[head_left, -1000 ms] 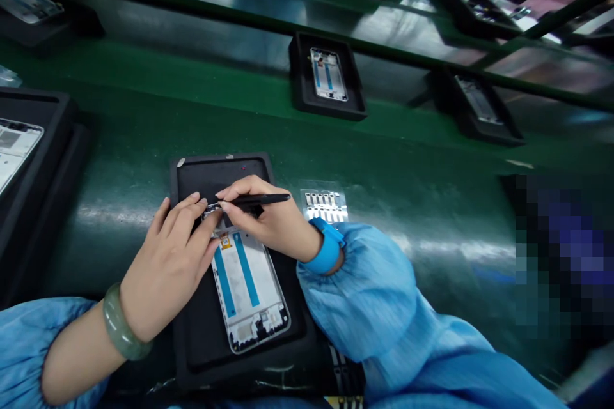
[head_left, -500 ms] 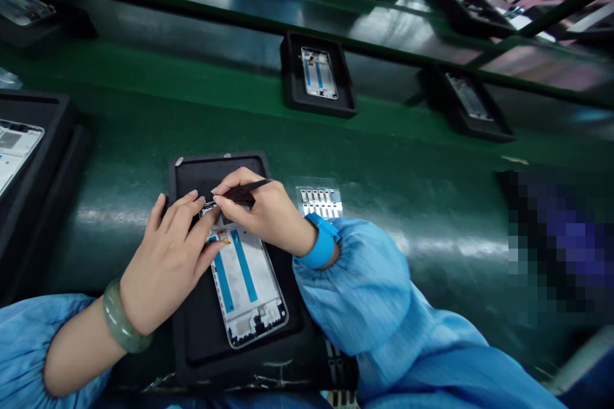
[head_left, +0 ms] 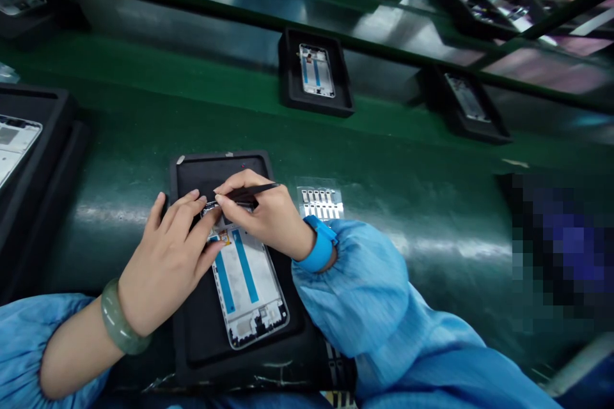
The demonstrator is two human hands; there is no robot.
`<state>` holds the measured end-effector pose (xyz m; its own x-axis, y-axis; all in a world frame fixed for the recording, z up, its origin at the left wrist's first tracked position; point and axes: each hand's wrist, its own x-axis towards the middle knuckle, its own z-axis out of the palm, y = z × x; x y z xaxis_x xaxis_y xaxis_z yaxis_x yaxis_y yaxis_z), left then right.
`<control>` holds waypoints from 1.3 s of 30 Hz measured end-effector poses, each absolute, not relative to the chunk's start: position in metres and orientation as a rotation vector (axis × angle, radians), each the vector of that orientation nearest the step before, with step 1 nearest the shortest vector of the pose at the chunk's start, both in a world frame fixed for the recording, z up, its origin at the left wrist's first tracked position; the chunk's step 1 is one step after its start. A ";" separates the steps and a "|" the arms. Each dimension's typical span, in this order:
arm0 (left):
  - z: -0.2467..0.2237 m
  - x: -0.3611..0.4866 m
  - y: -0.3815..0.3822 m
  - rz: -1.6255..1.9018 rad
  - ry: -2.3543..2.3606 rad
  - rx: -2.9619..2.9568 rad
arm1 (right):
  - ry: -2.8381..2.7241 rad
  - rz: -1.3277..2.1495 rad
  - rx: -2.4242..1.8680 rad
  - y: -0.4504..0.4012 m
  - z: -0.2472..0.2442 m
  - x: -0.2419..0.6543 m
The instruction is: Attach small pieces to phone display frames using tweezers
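A phone frame with two blue strips lies tilted in a black tray in front of me. My left hand rests over its upper left part, fingers spread, with thumb and index fingertips touching the frame near a small orange flex cable. My right hand is closed in a pinch on slim black tweezers above the frame's top end. The working tip and the spot under my fingertips are hidden.
Just right of the tray lies a clear sheet of small metallic pieces. Another tray with a phone frame stands further back, and one more is to its right. At left is a stacked tray. A blurred-out dark object sits at right.
The view has shifted slightly. Both hands stay almost in place at the frame's top end, and the tweezers lean a little flatter in my right hand.
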<state>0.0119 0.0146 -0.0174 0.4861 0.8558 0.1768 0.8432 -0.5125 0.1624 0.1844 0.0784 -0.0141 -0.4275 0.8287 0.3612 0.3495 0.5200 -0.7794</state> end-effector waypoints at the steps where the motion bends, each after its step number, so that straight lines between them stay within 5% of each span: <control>1: -0.017 0.012 0.014 0.366 1.525 2.663 | -1.992 0.813 -0.961 0.079 -0.015 0.184; 7: -0.017 0.011 0.014 0.351 1.536 2.671 | -1.776 1.044 -1.039 0.081 -0.018 0.184; 32: -0.017 0.012 0.015 0.335 1.528 2.686 | -2.342 0.427 -0.872 0.083 -0.008 0.181; 39: -0.017 0.010 0.016 0.365 1.502 2.650 | -1.973 0.803 -1.002 0.086 -0.021 0.188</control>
